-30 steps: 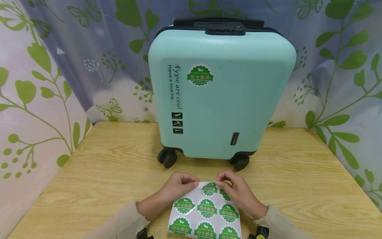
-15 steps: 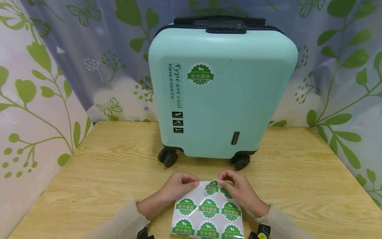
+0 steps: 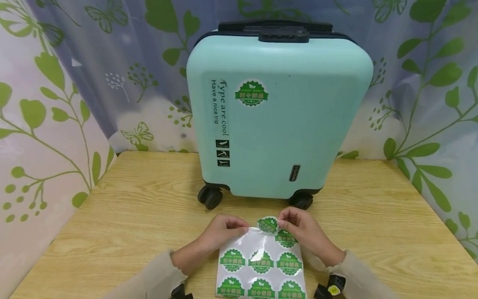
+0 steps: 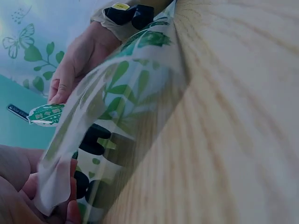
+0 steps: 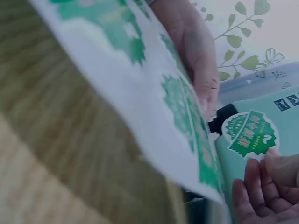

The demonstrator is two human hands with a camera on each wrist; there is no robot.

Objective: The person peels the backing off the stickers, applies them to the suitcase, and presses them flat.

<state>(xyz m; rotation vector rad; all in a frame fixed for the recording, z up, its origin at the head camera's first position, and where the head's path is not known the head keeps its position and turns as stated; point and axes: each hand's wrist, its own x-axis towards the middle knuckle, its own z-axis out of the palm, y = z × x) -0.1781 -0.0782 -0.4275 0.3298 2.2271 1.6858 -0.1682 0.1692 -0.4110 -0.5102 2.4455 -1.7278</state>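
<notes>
My left hand (image 3: pixel 220 232) pinches the top left corner of a white sticker sheet (image 3: pixel 257 241), which is tilted up off the table. Between thumb and finger, my right hand (image 3: pixel 306 233) pinches the edge of a round green sticker (image 3: pixel 267 224) with a toothed rim. In the head view this sticker overlaps the sheet's top edge; in the right wrist view the lifted sticker (image 5: pixel 252 135) shows apart from the sheet (image 5: pixel 135 107). Several matching stickers fill the sheet's lower rows, and one sits at its top right, partly behind the right hand.
A mint-green suitcase (image 3: pixel 291 116) stands upright on its black wheels (image 3: pixel 210 197) just beyond the hands. One green sticker (image 3: pixel 251 93) is on its upper left front, beside printed lettering. Under everything is a wood-grain table (image 3: pixel 142 199), with a leaf-patterned curtain (image 3: pixel 149 104) behind.
My right hand has moved slightly up and right, lifting the round sticker from the sheet's top row and leaving bare white backing there. The left hand keeps its hold on the corner.
</notes>
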